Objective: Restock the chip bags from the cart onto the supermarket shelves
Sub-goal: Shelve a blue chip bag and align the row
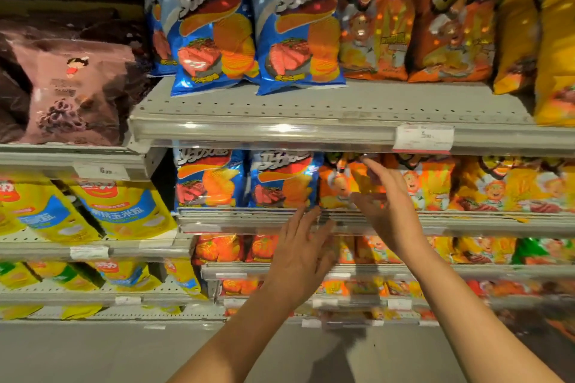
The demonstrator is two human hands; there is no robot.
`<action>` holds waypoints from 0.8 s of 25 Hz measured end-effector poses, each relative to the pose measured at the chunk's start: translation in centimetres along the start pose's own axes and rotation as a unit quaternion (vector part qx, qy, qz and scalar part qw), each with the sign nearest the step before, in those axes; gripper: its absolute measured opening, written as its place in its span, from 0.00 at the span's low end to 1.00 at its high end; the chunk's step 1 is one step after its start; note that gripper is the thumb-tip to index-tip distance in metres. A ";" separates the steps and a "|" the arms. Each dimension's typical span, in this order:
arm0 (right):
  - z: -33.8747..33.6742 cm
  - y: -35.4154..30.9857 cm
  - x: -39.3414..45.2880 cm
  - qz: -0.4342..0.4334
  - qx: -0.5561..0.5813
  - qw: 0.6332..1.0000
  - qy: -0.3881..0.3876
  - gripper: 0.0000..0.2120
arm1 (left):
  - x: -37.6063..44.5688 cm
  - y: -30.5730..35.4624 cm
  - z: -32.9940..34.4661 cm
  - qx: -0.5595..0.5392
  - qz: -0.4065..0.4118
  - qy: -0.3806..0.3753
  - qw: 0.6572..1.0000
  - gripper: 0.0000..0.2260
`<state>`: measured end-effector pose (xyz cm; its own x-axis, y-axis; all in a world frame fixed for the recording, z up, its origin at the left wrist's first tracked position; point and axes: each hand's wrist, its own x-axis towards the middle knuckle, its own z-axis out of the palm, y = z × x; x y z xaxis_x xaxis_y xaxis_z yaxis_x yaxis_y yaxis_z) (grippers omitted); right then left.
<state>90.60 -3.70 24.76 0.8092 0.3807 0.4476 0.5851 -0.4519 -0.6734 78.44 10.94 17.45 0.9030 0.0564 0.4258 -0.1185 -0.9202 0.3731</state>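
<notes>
An orange chip bag [337,186] stands on the second shelf [249,221], to the right of two blue chip bags [281,180]. My right hand [385,205] reaches in at that shelf with straight fingers, its fingertips against the orange bag's upper right side. My left hand [303,255] hovers with spread, relaxed fingers just in front of the shelf's front rail, below the blue and orange bags, holding nothing. The cart is out of view.
The top shelf [311,124] carries blue, orange and yellow bags [547,50], with a price tag [423,137] on its rail. A left shelving bay holds pink bags [74,93] and yellow-blue bags [124,211]. Lower shelves hold several small orange packs. Grey floor lies below.
</notes>
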 end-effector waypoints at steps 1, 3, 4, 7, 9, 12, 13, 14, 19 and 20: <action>-1.8 1.3 -0.7 0.000 0.000 1.000 0.006 0.29 | 0.6 1.3 0.8 -0.007 0.012 -0.004 1.000 0.20; -6.0 4.6 -2.5 0.008 0.013 1.000 0.027 0.28 | 2.3 4.7 3.4 -0.016 0.048 -0.007 0.999 0.19; -8.2 6.4 -3.5 0.026 0.020 0.999 0.038 0.28 | 3.2 6.8 4.9 -0.024 0.061 -0.010 0.998 0.19; -16.2 13.4 -8.0 0.163 0.057 0.984 0.051 0.28 | 6.3 15.1 10.7 -0.076 0.066 -0.065 0.993 0.20; -22.0 18.3 -11.9 0.246 0.083 0.964 0.063 0.24 | 8.2 20.8 15.1 -0.154 0.046 -0.100 0.982 0.22; -30.7 25.1 -18.2 0.348 0.062 0.930 0.105 0.27 | 11.3 29.6 21.6 -0.252 0.006 -0.142 0.957 0.22; -33.4 27.0 -20.1 0.373 0.053 0.919 0.117 0.28 | 12.5 32.6 23.5 -0.282 -0.014 -0.160 0.946 0.21; -35.7 28.8 -21.9 0.399 0.054 0.906 0.127 0.29 | 13.4 35.3 25.4 -0.307 -0.035 -0.183 0.933 0.20; -45.1 36.3 -28.4 0.503 0.058 0.834 0.222 0.24 | 17.3 45.5 36.4 -0.324 -0.004 -0.322 0.889 0.22; -46.4 37.5 -29.1 0.516 0.050 0.821 0.239 0.25 | 17.9 47.0 38.4 -0.295 0.015 -0.341 0.892 0.24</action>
<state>91.56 -69.18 13.82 0.8143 -0.5340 -0.2274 -0.4131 -0.2579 -0.8734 104.92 -46.18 10.98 0.9130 -0.3995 -0.0826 -0.1623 -0.5415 0.8249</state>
